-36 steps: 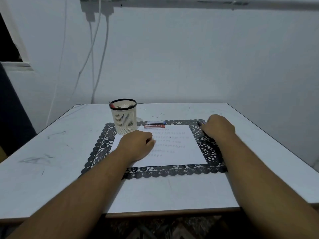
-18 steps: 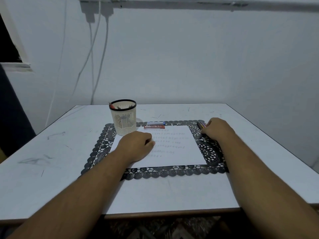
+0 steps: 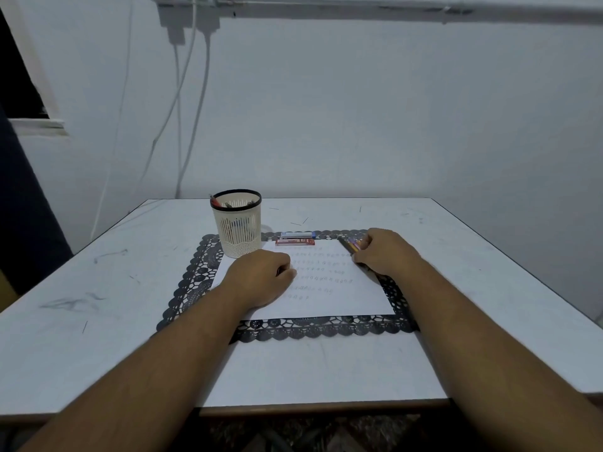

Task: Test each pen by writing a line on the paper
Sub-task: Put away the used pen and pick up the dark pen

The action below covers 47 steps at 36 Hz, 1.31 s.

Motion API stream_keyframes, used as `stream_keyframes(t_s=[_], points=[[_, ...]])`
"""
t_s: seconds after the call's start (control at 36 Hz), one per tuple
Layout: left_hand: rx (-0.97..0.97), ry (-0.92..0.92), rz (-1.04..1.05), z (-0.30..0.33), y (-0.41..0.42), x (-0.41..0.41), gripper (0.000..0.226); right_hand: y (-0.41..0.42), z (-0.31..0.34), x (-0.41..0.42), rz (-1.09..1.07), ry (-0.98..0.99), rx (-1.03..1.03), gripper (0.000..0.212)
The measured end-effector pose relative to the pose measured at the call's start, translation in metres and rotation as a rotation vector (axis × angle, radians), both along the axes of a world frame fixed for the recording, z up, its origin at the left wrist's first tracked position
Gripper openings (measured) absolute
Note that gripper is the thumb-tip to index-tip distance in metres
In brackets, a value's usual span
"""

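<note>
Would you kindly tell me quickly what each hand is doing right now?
Left hand: fingers curled, resting on the paper; holding nothing visible.
Right hand: gripping a bundle of pens.

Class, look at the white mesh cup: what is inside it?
The cup holds pens: a red one and darker tips poke above its rim, and dim shafts show through the mesh. How many there are cannot be told, since the wall hides most of them.
</note>
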<state>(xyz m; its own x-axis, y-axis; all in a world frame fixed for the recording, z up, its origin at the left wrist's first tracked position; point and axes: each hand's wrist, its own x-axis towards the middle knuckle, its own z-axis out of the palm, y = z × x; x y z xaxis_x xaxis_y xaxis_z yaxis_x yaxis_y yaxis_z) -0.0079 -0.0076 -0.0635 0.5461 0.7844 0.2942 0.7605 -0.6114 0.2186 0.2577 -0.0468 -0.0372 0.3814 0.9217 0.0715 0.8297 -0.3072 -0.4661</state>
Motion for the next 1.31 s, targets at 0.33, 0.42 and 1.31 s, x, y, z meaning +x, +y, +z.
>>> stream_keyframes(t_s=[0.33, 0.42, 1.31], points=[[-0.011, 0.018, -0.003, 0.001, -0.001, 0.0, 0.036, 0.003, -0.005, -0.013, 0.006, -0.215, -0.007, 0.035], [-0.012, 0.012, -0.001, 0.002, -0.001, 0.0, 0.035, 0.001, -0.005, -0.016, 0.008, -0.239, 0.008, 0.028], [-0.081, -0.166, -0.07, 0.01, 0.011, -0.015, 0.009, -0.004, -0.015, -0.05, 0.383, 0.212, 0.143, 0.014]])
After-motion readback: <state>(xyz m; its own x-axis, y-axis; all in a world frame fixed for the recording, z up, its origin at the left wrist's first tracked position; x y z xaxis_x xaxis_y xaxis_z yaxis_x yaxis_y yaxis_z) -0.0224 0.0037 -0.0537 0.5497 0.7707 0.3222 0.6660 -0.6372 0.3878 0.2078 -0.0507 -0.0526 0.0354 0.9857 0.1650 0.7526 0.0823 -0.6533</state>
